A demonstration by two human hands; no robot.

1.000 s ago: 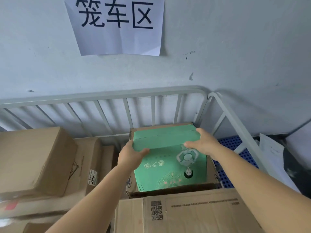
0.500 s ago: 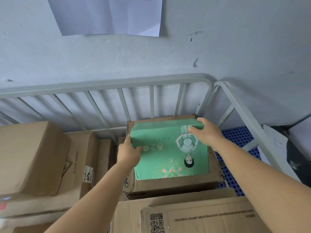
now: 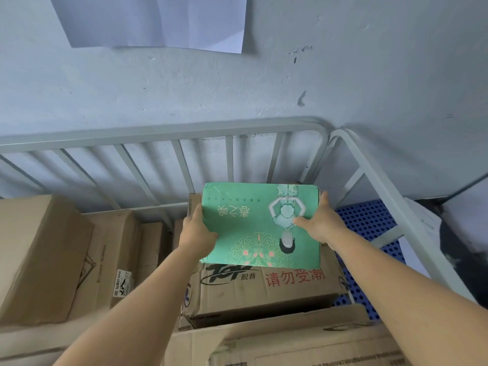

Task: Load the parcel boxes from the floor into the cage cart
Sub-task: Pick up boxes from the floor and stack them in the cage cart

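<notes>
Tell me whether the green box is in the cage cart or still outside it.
In. The green box lies on a brown carton inside the cart's rails, both hands gripping its sides.

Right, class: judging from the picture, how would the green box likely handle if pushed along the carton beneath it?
The green box looks flat and wide, so tipping seems unlikely. Its printed face looks smooth, so it may slide easily on the brown carton. Both hands hold only its edges, suggesting it is fairly light and stiff.

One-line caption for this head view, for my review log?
Both hands, left hand and right hand, hold a flat green printed parcel box atop a brown cardboard carton inside the grey metal cage cart.
</notes>
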